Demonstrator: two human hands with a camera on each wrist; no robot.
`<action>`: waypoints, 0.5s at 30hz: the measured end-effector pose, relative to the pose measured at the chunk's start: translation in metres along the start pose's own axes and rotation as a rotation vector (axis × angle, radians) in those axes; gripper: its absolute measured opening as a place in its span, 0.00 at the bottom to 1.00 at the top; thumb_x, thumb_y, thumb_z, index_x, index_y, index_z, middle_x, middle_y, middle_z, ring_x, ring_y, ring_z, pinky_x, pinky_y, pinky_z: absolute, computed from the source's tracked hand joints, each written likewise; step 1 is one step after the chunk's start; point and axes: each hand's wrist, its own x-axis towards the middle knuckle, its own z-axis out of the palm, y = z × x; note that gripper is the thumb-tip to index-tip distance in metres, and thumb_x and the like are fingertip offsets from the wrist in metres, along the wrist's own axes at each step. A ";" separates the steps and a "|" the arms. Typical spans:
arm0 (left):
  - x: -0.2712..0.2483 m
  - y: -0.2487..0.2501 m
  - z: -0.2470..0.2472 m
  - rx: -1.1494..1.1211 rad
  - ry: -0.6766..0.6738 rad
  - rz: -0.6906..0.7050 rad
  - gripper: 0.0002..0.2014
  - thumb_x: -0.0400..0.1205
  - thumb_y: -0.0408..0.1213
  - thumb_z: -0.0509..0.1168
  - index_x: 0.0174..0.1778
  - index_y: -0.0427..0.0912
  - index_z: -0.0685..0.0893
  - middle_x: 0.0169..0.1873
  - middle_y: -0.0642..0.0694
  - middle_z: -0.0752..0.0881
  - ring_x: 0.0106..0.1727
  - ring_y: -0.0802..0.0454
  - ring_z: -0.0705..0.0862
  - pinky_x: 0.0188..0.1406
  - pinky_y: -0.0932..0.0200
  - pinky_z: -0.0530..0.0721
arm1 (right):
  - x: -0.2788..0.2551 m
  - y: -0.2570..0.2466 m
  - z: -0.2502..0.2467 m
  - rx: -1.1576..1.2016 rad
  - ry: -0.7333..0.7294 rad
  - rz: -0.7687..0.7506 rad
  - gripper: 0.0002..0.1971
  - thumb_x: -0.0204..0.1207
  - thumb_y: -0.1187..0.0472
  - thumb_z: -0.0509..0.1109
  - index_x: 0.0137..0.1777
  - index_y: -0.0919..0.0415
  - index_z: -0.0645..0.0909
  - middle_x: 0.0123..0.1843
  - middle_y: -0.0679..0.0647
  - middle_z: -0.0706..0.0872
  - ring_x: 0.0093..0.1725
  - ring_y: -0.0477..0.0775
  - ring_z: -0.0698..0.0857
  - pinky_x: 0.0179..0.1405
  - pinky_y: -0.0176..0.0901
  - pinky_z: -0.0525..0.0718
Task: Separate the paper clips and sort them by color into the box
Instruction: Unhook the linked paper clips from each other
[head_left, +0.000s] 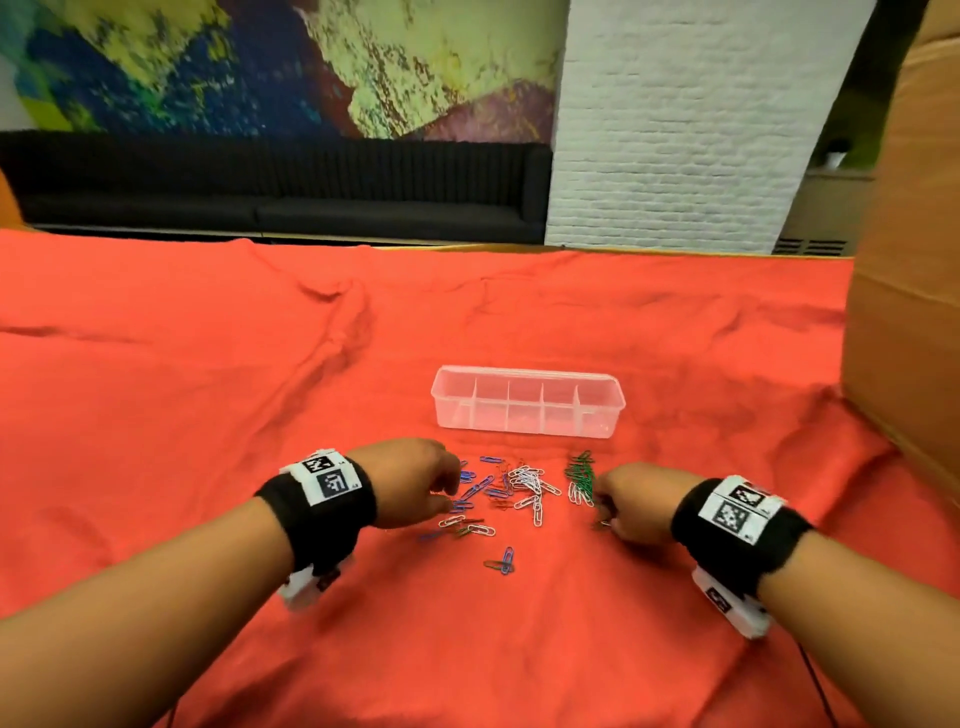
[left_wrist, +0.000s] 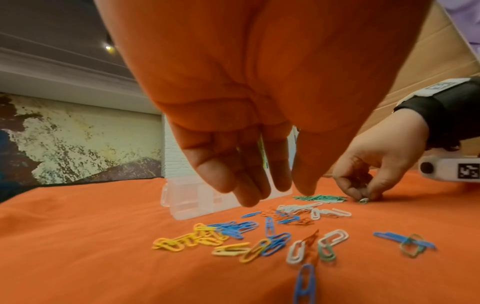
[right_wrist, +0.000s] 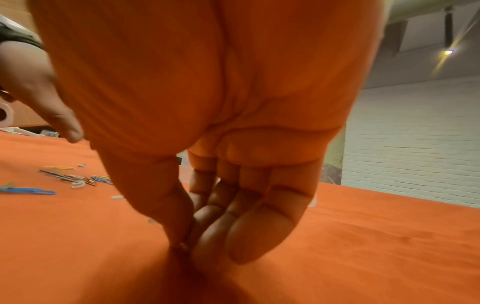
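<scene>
A clear box (head_left: 519, 422) with several compartments stands on the red cloth; I see nothing in it. Just in front of it lie loose paper clips (head_left: 519, 488) in blue, white, red and yellow, with a green pile (head_left: 579, 470) at their right. In the left wrist view the yellow clips (left_wrist: 189, 240) lie nearest, next to blue clips (left_wrist: 233, 227). My left hand (left_wrist: 275, 191) hovers over the left of the spread with fingers straight and holds nothing. My right hand (right_wrist: 184, 246) reaches down to the cloth right of the green pile and pinches a paper clip (left_wrist: 363, 200) between thumb and fingers.
The red cloth (head_left: 208, 389) covers the whole table and is wrinkled at the back. A tall cardboard box (head_left: 914, 312) stands at the right edge. Two linked clips (head_left: 503, 562) lie apart, nearer to me. Behind the table are a black sofa (head_left: 260, 187) and a white brick pillar (head_left: 685, 130).
</scene>
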 end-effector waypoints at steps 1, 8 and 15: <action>0.005 0.006 0.002 -0.008 0.000 -0.006 0.09 0.79 0.49 0.65 0.52 0.53 0.83 0.48 0.52 0.82 0.46 0.52 0.80 0.48 0.57 0.80 | -0.001 -0.002 0.001 0.019 0.003 0.000 0.07 0.70 0.60 0.67 0.48 0.54 0.81 0.43 0.47 0.86 0.43 0.54 0.83 0.42 0.43 0.80; 0.055 0.050 0.009 0.019 -0.010 -0.029 0.24 0.83 0.46 0.62 0.77 0.52 0.73 0.67 0.45 0.80 0.67 0.42 0.80 0.65 0.51 0.78 | -0.016 0.002 -0.010 0.343 0.089 -0.038 0.05 0.68 0.59 0.65 0.41 0.49 0.81 0.36 0.44 0.83 0.38 0.50 0.83 0.44 0.45 0.84; 0.078 0.063 0.026 0.091 -0.030 -0.068 0.09 0.81 0.45 0.61 0.55 0.51 0.81 0.53 0.45 0.80 0.53 0.39 0.84 0.39 0.54 0.77 | -0.011 0.004 -0.016 1.056 -0.028 -0.058 0.09 0.76 0.74 0.59 0.42 0.62 0.79 0.36 0.59 0.84 0.39 0.57 0.88 0.36 0.44 0.88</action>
